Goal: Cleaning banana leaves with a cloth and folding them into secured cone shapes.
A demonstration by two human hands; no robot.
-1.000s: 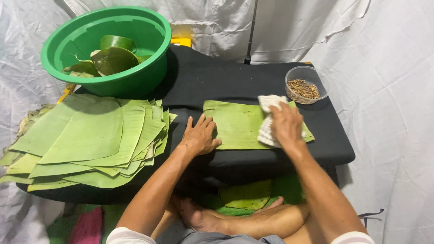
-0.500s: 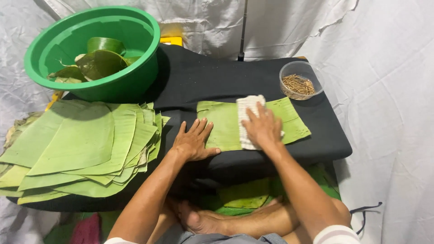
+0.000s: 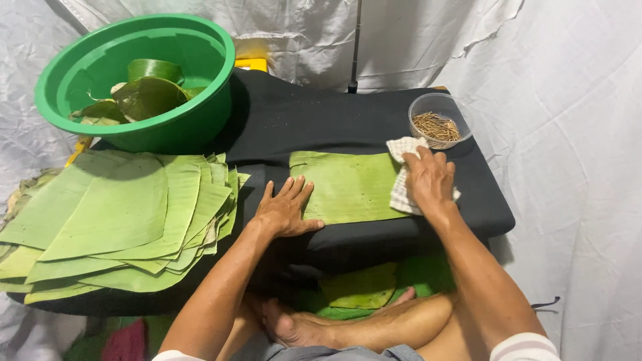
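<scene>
Head view: banana leaf (image 3: pixel 344 185) flat on black table (image 3: pixel 321 124); left hand (image 3: pixel 286 209) on leaf's left edge, fingers spread; right hand (image 3: pixel 430 179) at leaf's right end, fingers together, pressing checked cloth (image 3: pixel 402 194).

a leaf (image 3: pixel 348 186) lies flat on the table (image 3: pixel 321 120), near its front edge. the left hand (image 3: pixel 286 208) rests on the leaf's left end; the right hand (image 3: pixel 429 179) presses a cloth (image 3: pixel 401 194) on its right end. behind the cloth stands a bowl of sticks (image 3: pixel 438 120). left lies a leaf stack (image 3: pixel 120 220), a basin (image 3: pixel 137 77) behind it.
</scene>
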